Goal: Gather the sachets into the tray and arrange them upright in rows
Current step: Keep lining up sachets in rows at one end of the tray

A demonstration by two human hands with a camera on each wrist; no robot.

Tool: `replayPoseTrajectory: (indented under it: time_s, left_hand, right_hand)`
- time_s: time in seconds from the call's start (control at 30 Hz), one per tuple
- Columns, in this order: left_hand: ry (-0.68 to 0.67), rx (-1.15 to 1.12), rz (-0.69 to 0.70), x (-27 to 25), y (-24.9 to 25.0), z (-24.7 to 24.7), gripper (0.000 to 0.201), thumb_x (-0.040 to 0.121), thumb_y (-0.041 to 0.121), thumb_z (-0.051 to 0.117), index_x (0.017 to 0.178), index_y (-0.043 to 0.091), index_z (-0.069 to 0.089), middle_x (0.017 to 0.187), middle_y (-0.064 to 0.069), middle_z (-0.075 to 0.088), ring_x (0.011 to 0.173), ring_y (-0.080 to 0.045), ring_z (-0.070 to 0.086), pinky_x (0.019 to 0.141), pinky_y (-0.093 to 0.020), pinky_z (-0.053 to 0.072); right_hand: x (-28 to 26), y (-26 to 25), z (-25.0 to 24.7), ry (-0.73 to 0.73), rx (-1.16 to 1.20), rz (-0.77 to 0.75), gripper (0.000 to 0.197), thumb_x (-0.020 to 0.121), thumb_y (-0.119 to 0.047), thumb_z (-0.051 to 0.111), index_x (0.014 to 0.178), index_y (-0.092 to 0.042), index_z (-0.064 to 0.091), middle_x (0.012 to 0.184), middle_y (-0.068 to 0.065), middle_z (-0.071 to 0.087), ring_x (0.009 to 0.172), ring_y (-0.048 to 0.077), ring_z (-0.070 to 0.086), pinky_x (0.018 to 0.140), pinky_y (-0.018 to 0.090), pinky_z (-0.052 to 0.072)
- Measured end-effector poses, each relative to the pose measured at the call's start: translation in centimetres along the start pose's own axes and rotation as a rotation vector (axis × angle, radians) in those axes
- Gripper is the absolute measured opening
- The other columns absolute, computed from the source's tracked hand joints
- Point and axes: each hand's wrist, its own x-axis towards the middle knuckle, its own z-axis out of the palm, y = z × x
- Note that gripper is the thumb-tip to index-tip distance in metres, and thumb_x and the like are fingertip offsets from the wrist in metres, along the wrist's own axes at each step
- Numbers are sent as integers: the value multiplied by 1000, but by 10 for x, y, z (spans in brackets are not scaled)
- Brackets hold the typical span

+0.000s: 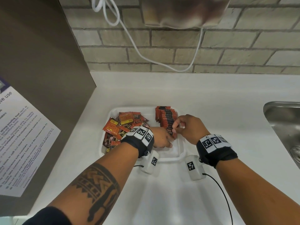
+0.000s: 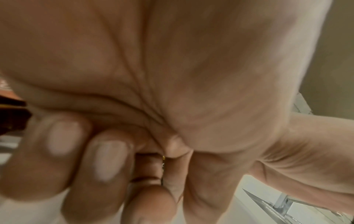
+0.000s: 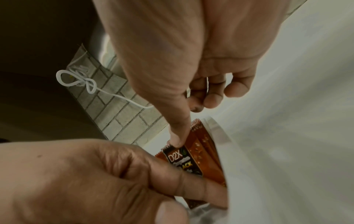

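Note:
A white tray [image 1: 170, 158] sits on the white counter. Loose orange sachets [image 1: 120, 125] are heaped in its left half. Along its right side, a row of sachets [image 1: 167, 116] stands upright. My left hand [image 1: 164, 140] reaches across the tray, and its fingers grip the front sachet [image 3: 184, 160] of the row, which is marked D2X. My right hand [image 1: 175, 128] hovers over the same end of the row. It pinches that sachet's top edge, with its other fingers curled. In the left wrist view the left hand [image 2: 134, 159] fills the frame with its fingers curled.
A steel sink [image 1: 285, 127] is set into the counter at the right. A brown cabinet with a paper notice [image 1: 24, 135] stands at the left. A white cable [image 1: 162, 62] hangs along the brick wall behind the tray.

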Motion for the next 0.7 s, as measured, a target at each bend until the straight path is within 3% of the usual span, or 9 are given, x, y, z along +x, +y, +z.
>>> replayPoseTrajectory:
  time_s: [0.23,0.5,0.7]
  left_hand:
    - [-11,5,-15,0,4,-1,42,99,37,55,137,21,60,108,-3,68,109,-24,62,98,-34,47]
    - [-7,-15,10,-4,6,0,45,101,37,54,144,24,55,137,1,61,126,-19,53,110,-32,38]
    - [1,-16,21,-12,7,-3,44,102,36,53,144,23,54,136,-1,62,125,-20,54,110,-31,38]
  right_hand:
    - [0,5,1,-20,44,-4,12,81,-15,77,85,-23,69,80,-9,52,72,5,50,60,15,32]
    - [-2,7,0,-29,70,-13,13,80,-14,79,86,-22,69,79,-7,52,70,5,50,61,14,34]
    - [-3,6,-2,-26,62,-23,14,81,-15,79,87,-23,69,78,-7,52,70,6,50,61,16,35]
